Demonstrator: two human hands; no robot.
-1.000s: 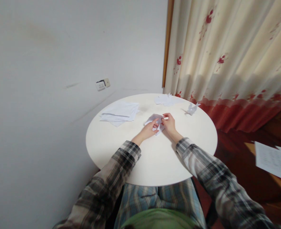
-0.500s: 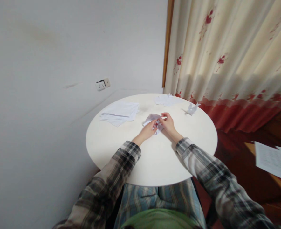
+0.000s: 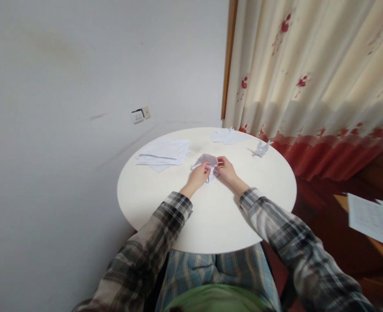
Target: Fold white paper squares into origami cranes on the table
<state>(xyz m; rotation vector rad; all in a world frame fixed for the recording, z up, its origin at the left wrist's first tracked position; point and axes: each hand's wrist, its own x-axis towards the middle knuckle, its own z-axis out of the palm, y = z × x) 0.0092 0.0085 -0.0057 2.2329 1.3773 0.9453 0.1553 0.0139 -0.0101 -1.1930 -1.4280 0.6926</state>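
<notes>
A small folded white paper (image 3: 207, 161) sits at the middle of a round white table (image 3: 207, 216). My left hand (image 3: 198, 173) pinches its left side, fingers curled on the paper. My right hand (image 3: 225, 169) grips its right edge with closed fingers. Both hands meet over the paper, and part of it is hidden beneath them. Plaid sleeves cover both forearms.
A loose stack of white sheets (image 3: 164, 153) lies at the table's back left. More folded paper (image 3: 224, 136) lies at the far edge, and a small folded paper figure (image 3: 262, 148) at the back right. A flowered curtain (image 3: 311, 86) hangs right; papers (image 3: 371, 219) lie on a wooden surface.
Both hands have shifted slightly left and away from me with the paper, and the paper's flap has been raised and drawn closer between the fingers.
</notes>
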